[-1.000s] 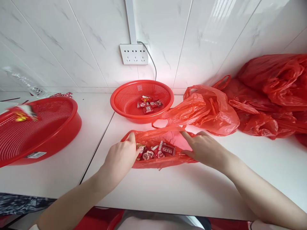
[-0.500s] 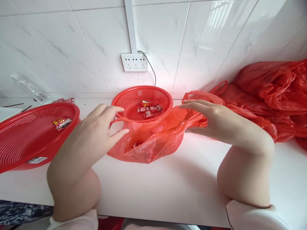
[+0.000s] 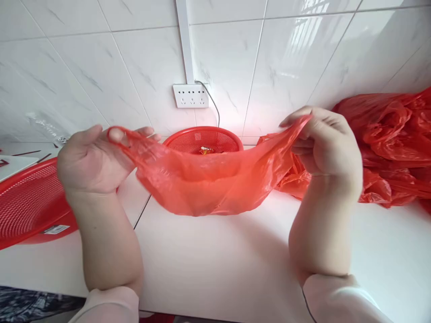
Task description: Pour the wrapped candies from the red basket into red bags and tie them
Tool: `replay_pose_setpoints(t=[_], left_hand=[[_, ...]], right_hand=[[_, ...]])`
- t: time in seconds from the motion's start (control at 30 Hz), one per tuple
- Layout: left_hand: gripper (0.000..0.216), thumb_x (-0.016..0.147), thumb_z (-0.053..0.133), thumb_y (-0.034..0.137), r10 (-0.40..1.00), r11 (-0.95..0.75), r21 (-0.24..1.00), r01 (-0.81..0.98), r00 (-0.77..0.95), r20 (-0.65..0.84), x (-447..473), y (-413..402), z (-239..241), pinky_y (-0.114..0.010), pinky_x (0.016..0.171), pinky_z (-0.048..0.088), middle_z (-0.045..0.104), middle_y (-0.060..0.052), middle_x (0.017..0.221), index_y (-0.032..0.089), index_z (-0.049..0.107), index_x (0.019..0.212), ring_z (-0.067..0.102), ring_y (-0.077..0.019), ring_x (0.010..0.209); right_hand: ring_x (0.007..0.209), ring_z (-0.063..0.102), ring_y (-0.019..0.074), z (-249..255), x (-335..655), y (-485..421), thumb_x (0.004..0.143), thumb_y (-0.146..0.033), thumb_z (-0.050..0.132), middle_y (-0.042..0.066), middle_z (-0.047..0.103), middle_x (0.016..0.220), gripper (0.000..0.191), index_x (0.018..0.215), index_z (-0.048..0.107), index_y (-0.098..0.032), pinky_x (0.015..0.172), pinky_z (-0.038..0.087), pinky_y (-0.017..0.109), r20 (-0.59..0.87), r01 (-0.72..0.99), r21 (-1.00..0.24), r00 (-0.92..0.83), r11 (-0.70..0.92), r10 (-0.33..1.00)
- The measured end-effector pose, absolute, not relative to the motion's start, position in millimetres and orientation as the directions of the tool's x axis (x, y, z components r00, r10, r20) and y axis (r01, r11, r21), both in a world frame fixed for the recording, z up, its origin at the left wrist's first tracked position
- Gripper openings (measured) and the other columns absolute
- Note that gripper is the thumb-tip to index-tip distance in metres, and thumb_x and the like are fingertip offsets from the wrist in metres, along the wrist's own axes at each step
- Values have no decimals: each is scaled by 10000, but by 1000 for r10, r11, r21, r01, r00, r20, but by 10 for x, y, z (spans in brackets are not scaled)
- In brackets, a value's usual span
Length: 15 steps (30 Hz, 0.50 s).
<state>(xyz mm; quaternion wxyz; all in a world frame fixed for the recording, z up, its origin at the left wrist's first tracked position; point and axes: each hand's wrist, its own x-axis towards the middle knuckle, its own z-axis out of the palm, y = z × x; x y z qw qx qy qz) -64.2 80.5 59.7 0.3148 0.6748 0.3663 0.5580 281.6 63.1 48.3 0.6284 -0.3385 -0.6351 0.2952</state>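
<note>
A thin red plastic bag (image 3: 205, 186) hangs stretched between my two hands above the white table. My left hand (image 3: 97, 157), palm turned up, has the bag's handle looped round a finger. On the other side, my right hand (image 3: 325, 139) pinches the bag's opposite corner between thumb and fingers. Behind the bag stands a round red plastic basket (image 3: 202, 132), its front half hidden. A small wrapped piece (image 3: 206, 150) with red and gold on it shows inside that basket. The bag's contents cannot be made out.
A larger red basket (image 3: 30, 202) stands at the left, partly behind my left arm. Several red plastic bags (image 3: 384, 148) are heaped at the right against the tiled wall. A socket panel (image 3: 191, 96) with a cable is on the wall. A clear bottle (image 3: 47, 127) lies at the back left.
Both hands have taken hold of the bag, lifted it and drawn its sides apart. The left hand has turned palm up. The raised bag now covers most of the middle basket.
</note>
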Motion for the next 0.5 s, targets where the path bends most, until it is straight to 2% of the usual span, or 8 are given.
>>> replay_pose_setpoints(t=[0.07, 0.1, 0.13, 0.2, 0.3, 0.4, 0.43, 0.5], left_hand=[[341, 803, 558, 451, 830, -535, 844, -40, 163, 534, -618, 869, 646, -505, 927, 456, 662, -92, 1138, 234, 645, 1051, 527, -353, 1179], [329, 803, 565, 420, 821, -527, 843, -107, 193, 538, -612, 899, 662, -496, 928, 461, 652, -91, 1171, 225, 654, 1053, 529, -345, 1174], [318, 802, 576, 373, 807, -529, 835, -152, 217, 550, -601, 923, 670, -481, 939, 462, 642, -90, 1199, 213, 662, 1063, 533, -332, 1170], [320, 801, 601, 272, 762, -567, 803, -185, 254, 596, -542, 943, 661, -436, 974, 453, 643, -93, 1199, 186, 660, 1103, 548, -292, 1150], [433, 790, 654, 223, 679, -602, 778, -179, 398, 617, -343, 882, 603, -401, 922, 490, 686, -77, 996, 198, 585, 1217, 623, -238, 988], [589, 734, 729, 228, 658, -533, 846, 12, 634, 406, -103, 748, 525, -324, 696, 540, 626, -3, 807, 260, 502, 1277, 611, -155, 691], [561, 721, 741, 236, 654, -529, 841, 109, 684, 323, -34, 705, 499, -293, 631, 528, 607, 9, 781, 262, 526, 1239, 587, -139, 646], [321, 758, 704, 265, 651, -566, 787, 246, 719, 243, 72, 645, 452, -260, 562, 495, 592, 10, 739, 236, 609, 1063, 571, -134, 632]], right_hand=[[371, 269, 57, 485, 2748, 763, 833, -342, 579, -39, 405, 520, 167, 747, 639, -212, 320, 209, 224, 543, -183, -809, 128, 558, 830], [364, 244, 56, 476, 2715, 819, 836, -361, 568, -46, 372, 506, 187, 740, 626, -212, 310, 172, 221, 538, -242, -794, 146, 557, 830], [368, 268, 59, 462, 2682, 862, 841, -373, 560, -46, 372, 505, 197, 740, 618, -214, 311, 177, 216, 549, -265, -779, 152, 569, 822], [412, 383, 75, 431, 2611, 899, 848, -352, 567, -38, 431, 530, 162, 771, 622, -220, 345, 271, 207, 587, -258, -755, 141, 602, 797], [520, 519, 97, 403, 2464, 818, 837, -265, 616, -27, 553, 613, 51, 844, 638, -219, 464, 424, 224, 626, -220, -758, 25, 615, 780], [634, 611, 125, 407, 2276, 642, 818, -214, 660, -8, 642, 717, 69, 885, 642, -213, 578, 511, 262, 709, -125, -705, -149, 698, 689], [686, 633, 137, 414, 2216, 585, 822, -204, 654, 1, 662, 764, 82, 904, 648, -212, 624, 532, 278, 736, -80, -668, -221, 740, 640], [818, 652, 162, 431, 2116, 501, 850, -191, 612, 23, 685, 885, 132, 971, 657, -214, 736, 551, 312, 748, 16, -585, -374, 811, 548]])
